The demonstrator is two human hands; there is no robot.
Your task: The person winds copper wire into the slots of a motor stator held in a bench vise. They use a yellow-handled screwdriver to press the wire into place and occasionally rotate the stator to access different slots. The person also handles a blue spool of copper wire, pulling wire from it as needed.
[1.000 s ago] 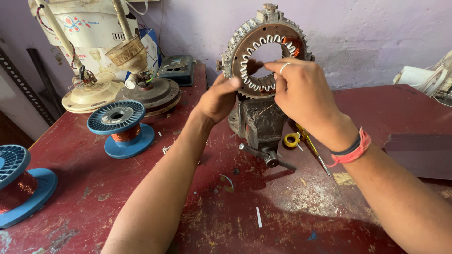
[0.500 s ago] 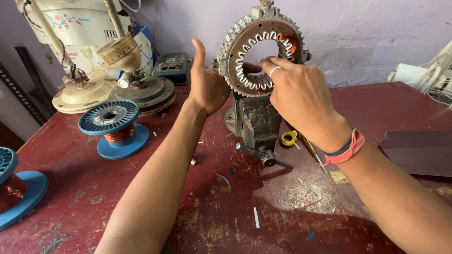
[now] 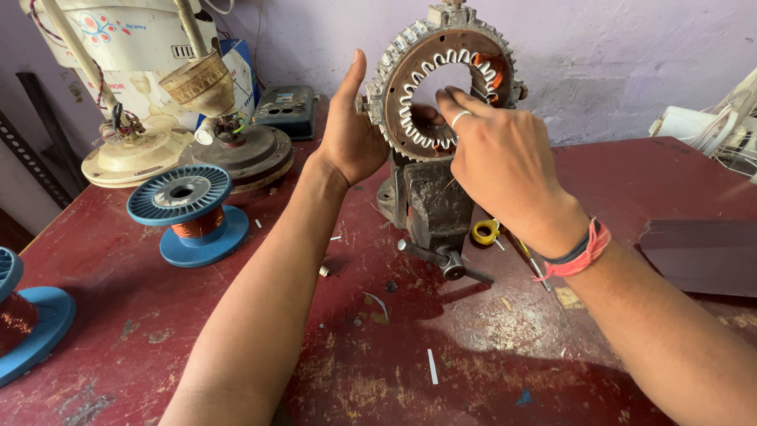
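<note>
A round metal motor stator (image 3: 400, 69) with white slot liners and some copper winding stands upright, clamped in a grey bench vise (image 3: 430, 207) on the red table (image 3: 236, 347). My left hand (image 3: 352, 126) rests flat against the stator's left rim, fingers pointing up. With a ring on one finger, my right hand (image 3: 497, 154) reaches into the stator's bore, fingertips at the white liners in the lower slots. Whether those fingertips pinch anything is hidden.
A blue spool of copper wire (image 3: 189, 213) stands left of the vise, another blue spool (image 3: 24, 319) at the left edge. Fan motor parts (image 3: 150, 102) crowd the back left. A yellow tape roll (image 3: 484, 231) lies by the vise, a dark sheet (image 3: 702, 252) at right.
My left hand has let go of the stator's rim, opened, and now lies flat against its left side. My right hand stays at the inner slots. The view has shifted closer.
</note>
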